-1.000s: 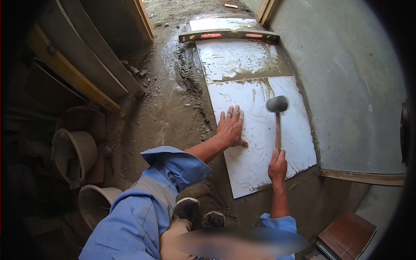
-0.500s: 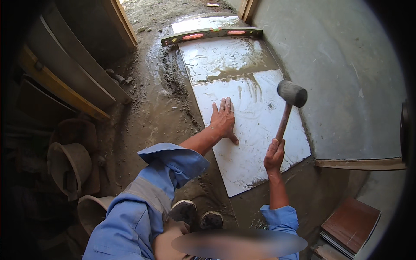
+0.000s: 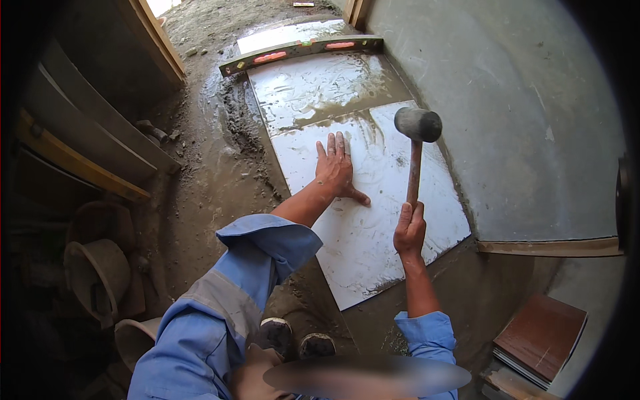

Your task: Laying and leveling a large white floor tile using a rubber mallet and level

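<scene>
Left hand (image 3: 337, 170) lies open, steadying the white floor tile (image 3: 373, 213); right hand (image 3: 409, 227) grips the raised rubber mallet (image 3: 417, 143) by its handle.

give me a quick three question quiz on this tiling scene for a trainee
1. True or false: the left hand lies flat on the white tile.
2. Which hand holds the mallet? A) left hand B) right hand C) both hands
3. Fill in: the long level with orange windows lies across the far end of the wet ____ tile.

Key
1. True: the palm and spread fingers rest on the tile.
2. B: the right hand grips the wooden handle near its lower end, with the black head raised above the tile.
3. Grey: it lies beyond the white tile, smeared with wet mortar.
</scene>
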A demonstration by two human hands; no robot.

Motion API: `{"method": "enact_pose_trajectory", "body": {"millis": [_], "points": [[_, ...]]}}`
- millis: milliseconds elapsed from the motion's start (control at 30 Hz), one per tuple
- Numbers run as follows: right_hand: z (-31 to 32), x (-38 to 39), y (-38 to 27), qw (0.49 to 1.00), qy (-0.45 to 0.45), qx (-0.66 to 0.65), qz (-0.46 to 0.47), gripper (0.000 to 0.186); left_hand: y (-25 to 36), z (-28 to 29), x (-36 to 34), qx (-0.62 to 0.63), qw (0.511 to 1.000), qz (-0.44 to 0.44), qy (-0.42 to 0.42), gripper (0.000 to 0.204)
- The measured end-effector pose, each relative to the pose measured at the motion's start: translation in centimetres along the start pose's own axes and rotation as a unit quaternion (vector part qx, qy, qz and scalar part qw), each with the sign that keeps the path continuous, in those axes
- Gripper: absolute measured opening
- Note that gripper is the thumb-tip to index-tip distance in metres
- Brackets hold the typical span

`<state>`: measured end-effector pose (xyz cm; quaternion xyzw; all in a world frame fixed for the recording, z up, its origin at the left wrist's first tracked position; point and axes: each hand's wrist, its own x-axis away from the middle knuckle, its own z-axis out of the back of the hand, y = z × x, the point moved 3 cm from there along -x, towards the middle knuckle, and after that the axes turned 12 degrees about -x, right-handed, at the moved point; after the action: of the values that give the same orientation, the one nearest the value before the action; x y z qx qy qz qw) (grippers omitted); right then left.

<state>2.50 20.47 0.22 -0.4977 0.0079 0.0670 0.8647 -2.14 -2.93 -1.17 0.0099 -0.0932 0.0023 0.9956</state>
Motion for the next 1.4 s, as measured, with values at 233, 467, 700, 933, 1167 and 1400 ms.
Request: {"method": "enact_pose_trajectory", "body": {"millis": [233, 467, 700, 933, 1167, 1400], "points": [[0.5, -0.9, 1.4, 0.998, -0.008, 0.057, -0.004, 0.042, -1.1, 0.0, -3.9, 0.019, 1.0, 0.011, 0.012, 0.175], [1.5, -2.2, 3.2, 0.994, -0.028, 0.103, -0.016, 0.039, -1.1, -0.3, -5.7, 0.014, 0.999, 0.017, 0.039, 0.173], [1.9, -4.4, 4.9, 0.992, -0.011, 0.124, -0.014, 0.038, -1.2, -0.9, -5.8, 0.026, 0.997, 0.026, 0.061, 0.173], [2.4, -4.4, 4.9, 0.975, -0.032, 0.221, -0.01, 0.038, -1.1, -1.0, -6.0, 0.026, 0.998, 0.021, 0.061, 0.174], [0.5, -3.2, 3.5, 0.992, 0.019, 0.123, 0.026, 0.036, -1.5, -1.4, -5.9, 0.04, 0.997, 0.022, 0.063, 0.174], [0.0, -4.0, 1.1, 0.999, 0.038, 0.019, 0.028, 0.039, -1.4, -1.2, -6.1, 0.065, 0.995, 0.02, 0.078, 0.174]]}}
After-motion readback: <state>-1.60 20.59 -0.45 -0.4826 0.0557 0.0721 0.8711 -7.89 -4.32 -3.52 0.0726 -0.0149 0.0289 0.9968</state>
